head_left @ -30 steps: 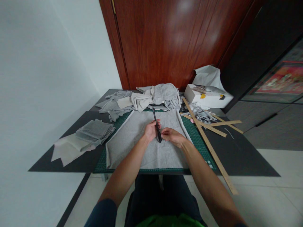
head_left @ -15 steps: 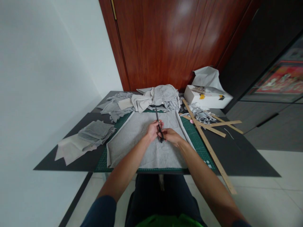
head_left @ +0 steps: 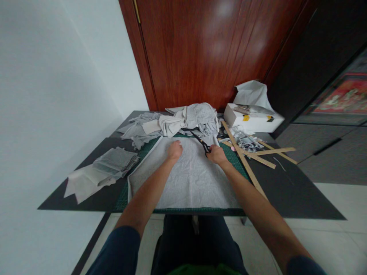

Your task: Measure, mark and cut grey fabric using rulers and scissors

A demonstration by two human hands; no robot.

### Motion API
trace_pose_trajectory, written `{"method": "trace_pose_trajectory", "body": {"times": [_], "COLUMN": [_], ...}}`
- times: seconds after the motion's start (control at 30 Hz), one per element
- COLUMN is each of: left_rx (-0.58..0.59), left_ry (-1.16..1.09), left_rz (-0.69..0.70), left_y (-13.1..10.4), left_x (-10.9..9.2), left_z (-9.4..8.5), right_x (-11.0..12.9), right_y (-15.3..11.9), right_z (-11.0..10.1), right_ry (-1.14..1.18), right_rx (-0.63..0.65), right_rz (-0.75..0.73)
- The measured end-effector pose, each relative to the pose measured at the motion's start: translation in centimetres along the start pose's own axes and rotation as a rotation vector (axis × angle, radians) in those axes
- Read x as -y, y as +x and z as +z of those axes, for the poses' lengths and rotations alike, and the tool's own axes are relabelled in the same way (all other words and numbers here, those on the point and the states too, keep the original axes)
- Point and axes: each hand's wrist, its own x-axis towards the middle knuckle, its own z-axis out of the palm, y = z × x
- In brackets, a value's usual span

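A light grey piece of fabric (head_left: 190, 183) lies flat before me on the green cutting mat (head_left: 122, 200), with a crease down its middle. My right hand (head_left: 217, 154) is closed around the handles of black scissors (head_left: 203, 143) over the fabric's far right part. The blades point away and to the left, toward the heaped cloth. On the far left part of the fabric rests my left hand (head_left: 174, 150), its fingers curled in. Whether anything is pinched between them is hidden from view.
Crumpled grey cloth (head_left: 197, 114) is heaped along the back of the dark table (head_left: 304, 194). Folded fabric pieces (head_left: 114, 164) lie at the left. Several wooden rulers (head_left: 243, 160) cross at the right, near cloth scraps (head_left: 248, 143) and a white box (head_left: 252, 120).
My hands have moved apart from the fabric's middle. The right carried the scissors away and to the right; the left let go of them and moved to the far left part.
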Motion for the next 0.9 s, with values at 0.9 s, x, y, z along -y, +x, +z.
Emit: {"method": "trace_pose_trajectory", "body": {"times": [0.9], "left_rx": [-0.192], "left_ry": [0.033], "left_rz": [0.032], "left_y": [-1.1], "left_x": [-0.9], "left_z": [0.0], "right_x": [0.6], "right_y": [0.6], "right_z": [1.6], "right_ry": [-0.108], "right_rx": [-0.279], "right_rz": [0.051]}}
